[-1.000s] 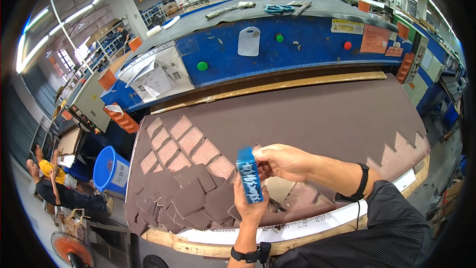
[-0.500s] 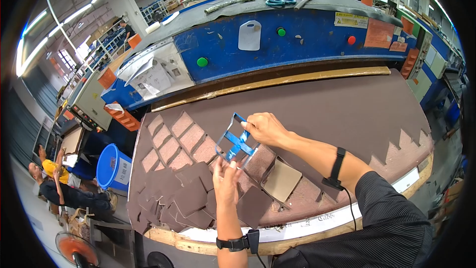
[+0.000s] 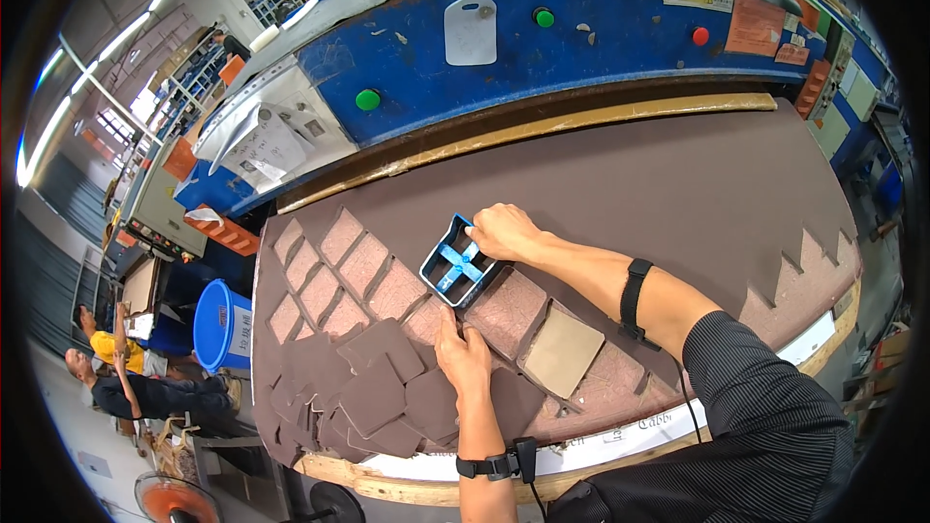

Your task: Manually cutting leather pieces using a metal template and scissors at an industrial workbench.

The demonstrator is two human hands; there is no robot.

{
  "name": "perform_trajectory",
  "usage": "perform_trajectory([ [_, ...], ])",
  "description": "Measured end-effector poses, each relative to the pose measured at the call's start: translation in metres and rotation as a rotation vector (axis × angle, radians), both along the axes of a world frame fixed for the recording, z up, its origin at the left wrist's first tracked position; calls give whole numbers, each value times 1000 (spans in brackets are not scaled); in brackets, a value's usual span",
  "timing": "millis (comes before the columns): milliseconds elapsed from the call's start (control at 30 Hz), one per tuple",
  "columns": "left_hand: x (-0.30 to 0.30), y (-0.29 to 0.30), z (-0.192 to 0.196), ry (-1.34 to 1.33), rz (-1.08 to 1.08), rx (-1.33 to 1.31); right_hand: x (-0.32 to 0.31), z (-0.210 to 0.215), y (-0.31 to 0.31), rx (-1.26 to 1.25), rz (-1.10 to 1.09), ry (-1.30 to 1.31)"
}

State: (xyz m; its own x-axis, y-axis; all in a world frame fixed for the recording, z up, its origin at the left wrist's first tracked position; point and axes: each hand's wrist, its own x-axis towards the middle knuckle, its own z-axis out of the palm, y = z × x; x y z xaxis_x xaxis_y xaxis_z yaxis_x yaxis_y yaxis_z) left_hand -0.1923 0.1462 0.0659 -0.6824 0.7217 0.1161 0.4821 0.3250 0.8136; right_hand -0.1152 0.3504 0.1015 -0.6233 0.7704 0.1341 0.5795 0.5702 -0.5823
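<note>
A cutting die (image 3: 448, 283), a dark diamond-shaped frame with a blue cross brace inside, is on or just above the brown sheet (image 3: 620, 203), at the border of its cut-out area. My right hand (image 3: 506, 232) grips the die's upper right side, fingers curled over the rim. Just below its lower corner is my left hand (image 3: 465, 358), thumb and forefinger apart; whether a fingertip touches the die I cannot tell. Loose brown cut pieces (image 3: 373, 407) lie overlapping left of that hand. A tan square piece (image 3: 562, 351) lies to its right among pinkish cut-out cells (image 3: 368, 276).
Behind the sheet stands a blue press beam (image 3: 601, 39) with green and red buttons, and a tan bar (image 3: 581, 128) runs below it. A blue bin (image 3: 221, 326), an orange fan (image 3: 174, 499) and people (image 3: 145, 383) are to the left. A wooden edge (image 3: 426, 486) borders the table's front.
The die has turned and come down flatter toward the sheet, with my right hand still on it. My left hand has dropped slightly from the die's lower end. The view has shifted.
</note>
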Motion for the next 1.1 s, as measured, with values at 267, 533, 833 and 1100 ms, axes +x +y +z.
perform_trajectory([
  [267,4,-7,-16,129,-31,-3,9,9,-8,-110,77,-135],
  [533,-6,-11,-32,150,-57,130,45,-45,-13,278,449,64],
  [833,0,-4,-36,113,-17,98,45,-71,-5,307,405,168],
  [1100,1,-4,-41,101,-10,18,46,-78,-5,275,401,138],
])
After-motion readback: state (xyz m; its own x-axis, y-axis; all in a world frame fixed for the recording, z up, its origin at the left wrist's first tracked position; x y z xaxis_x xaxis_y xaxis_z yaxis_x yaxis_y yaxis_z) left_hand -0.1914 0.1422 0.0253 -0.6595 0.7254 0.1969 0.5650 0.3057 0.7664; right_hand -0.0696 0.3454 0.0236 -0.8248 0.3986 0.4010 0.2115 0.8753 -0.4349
